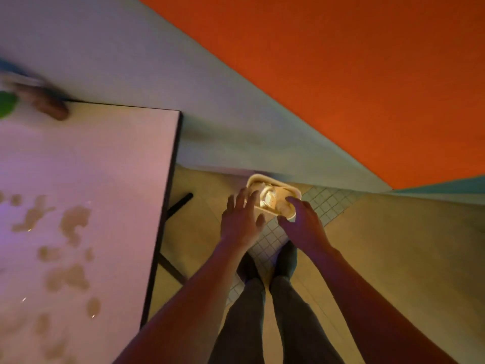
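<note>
Tray (275, 185) off table (105, 153), beyond its right edge, over floor, roughly level (leftovers inside, blurred; I judge level keeps them in). My left hand (241, 222) clamped on tray end nearer table: fingers over rim, thumb beneath. Right hand (305, 225) pinches end farther from table. Two hands, I judge, because tray looks flimsy. Brown spills (76, 222) on table suggest clearing up.
</note>
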Motion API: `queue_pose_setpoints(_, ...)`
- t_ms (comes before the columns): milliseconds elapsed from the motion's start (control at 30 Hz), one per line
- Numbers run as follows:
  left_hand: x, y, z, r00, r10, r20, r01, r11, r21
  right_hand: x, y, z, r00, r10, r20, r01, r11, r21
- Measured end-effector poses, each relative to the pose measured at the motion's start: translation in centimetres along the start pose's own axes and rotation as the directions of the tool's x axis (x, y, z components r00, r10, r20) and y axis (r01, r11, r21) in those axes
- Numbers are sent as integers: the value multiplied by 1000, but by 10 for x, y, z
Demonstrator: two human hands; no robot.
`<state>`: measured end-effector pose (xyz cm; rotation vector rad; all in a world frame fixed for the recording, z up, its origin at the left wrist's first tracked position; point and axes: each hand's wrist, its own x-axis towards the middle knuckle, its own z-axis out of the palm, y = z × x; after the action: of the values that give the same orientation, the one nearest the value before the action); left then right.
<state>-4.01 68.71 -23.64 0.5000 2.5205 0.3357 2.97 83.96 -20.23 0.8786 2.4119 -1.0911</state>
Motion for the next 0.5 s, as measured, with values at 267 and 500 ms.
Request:
queue_pose_setpoints(267,-77,12,-76,990,-129,-58,116,974,-194,-69,-86,-16,978,-167,-125,185,971,154)
queue_pose_setpoints(500,-131,3,-108,963,-205,-177,148,946,-289,-90,-123,-26,943,-321,-89,328,940,91)
